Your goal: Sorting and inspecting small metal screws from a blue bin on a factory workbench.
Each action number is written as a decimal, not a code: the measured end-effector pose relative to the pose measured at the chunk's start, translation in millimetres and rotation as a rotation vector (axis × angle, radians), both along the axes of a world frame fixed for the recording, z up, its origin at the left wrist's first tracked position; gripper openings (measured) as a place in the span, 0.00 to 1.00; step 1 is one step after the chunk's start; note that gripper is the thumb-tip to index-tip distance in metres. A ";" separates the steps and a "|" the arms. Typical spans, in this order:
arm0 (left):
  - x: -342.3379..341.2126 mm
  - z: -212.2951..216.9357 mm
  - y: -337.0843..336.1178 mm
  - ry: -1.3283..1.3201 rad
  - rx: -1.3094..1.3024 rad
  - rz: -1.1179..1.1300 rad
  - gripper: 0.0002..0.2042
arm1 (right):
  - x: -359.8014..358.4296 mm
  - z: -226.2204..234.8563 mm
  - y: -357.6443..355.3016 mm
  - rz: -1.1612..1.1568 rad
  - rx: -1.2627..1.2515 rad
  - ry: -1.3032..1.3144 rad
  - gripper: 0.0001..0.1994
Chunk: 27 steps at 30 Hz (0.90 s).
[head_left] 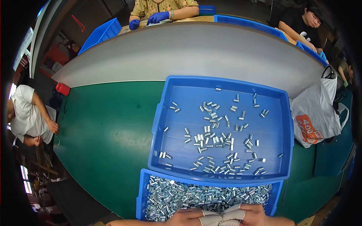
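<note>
At the lower edge, my left hand (188, 217) and my right hand (252, 214) meet above the near side of a blue bin (140, 194). White coverings wrap several fingers of both hands. Those fingers are bent and pressed together, and whatever they hold, if anything, is hidden. A thick heap of short, shiny metal sleeves (177, 196) fills the bin around and beyond my hands. Directly behind it stands a larger, shallow blue tray (184, 98). Loose metal sleeves (215, 139) lie scattered across its floor, mostly toward the middle and near side.
A green tabletop (113, 124) extends to the left, bounded at the back by a grey partition (143, 56). A white plastic bag (316, 113) rests right of the tray. Beyond the partition, people work beside blue bins (100, 35). Another person (32, 113) is at the far left.
</note>
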<state>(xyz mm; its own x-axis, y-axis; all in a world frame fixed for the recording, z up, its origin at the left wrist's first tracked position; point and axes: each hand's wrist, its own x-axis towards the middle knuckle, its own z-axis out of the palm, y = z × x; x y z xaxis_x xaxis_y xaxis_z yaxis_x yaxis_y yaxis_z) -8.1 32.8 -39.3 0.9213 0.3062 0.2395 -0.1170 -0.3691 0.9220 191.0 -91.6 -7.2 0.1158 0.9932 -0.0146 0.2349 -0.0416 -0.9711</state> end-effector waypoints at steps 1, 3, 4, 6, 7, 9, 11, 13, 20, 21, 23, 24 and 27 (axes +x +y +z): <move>0.5 -0.3 0.2 -0.004 -0.008 0.003 0.17 | -0.4 0.0 -0.1 -0.001 0.000 0.001 0.10; 1.1 0.6 0.5 -0.008 -0.013 0.008 0.18 | -1.4 0.7 0.2 -0.001 0.004 0.004 0.11; 1.9 1.7 -0.5 0.024 -0.037 0.015 0.18 | -1.7 0.5 -0.4 -0.001 0.005 0.005 0.11; 4.3 10.6 0.3 0.054 -0.056 0.022 0.18 | -2.4 0.4 -1.3 -0.002 0.011 0.006 0.11; 7.4 20.8 3.4 0.094 -0.103 0.030 0.17 | -2.4 0.2 -1.8 -0.003 0.012 0.006 0.11; 7.8 25.7 4.4 0.132 -0.146 0.036 0.17 | -2.1 0.3 -2.9 -0.006 0.017 0.007 0.11; 5.2 24.0 1.1 0.153 -0.121 0.036 0.16 | -1.2 1.6 -4.6 -0.011 0.024 0.008 0.11; 7.5 25.9 0.4 0.158 -0.150 0.044 0.16 | -0.4 1.1 -5.4 -0.016 0.026 0.010 0.11; 6.6 26.0 -2.4 0.151 -0.184 0.120 0.14 | -2.9 -6.0 -5.5 -0.009 0.040 0.023 0.12; 4.6 22.1 -3.7 0.153 -0.181 0.125 0.14 | -3.9 -7.9 -4.8 -0.026 0.051 0.030 0.13; 8.1 16.8 -4.8 0.093 -0.062 0.084 0.14 | -2.4 -4.5 -7.8 -0.044 0.040 0.034 0.13; 8.6 16.3 -6.0 0.089 -0.062 0.077 0.14 | -1.9 -3.3 -9.2 -0.052 0.029 0.043 0.12; 10.2 23.7 -4.5 0.113 -0.102 0.094 0.14 | -2.0 -2.8 -8.6 -0.055 0.000 0.082 0.12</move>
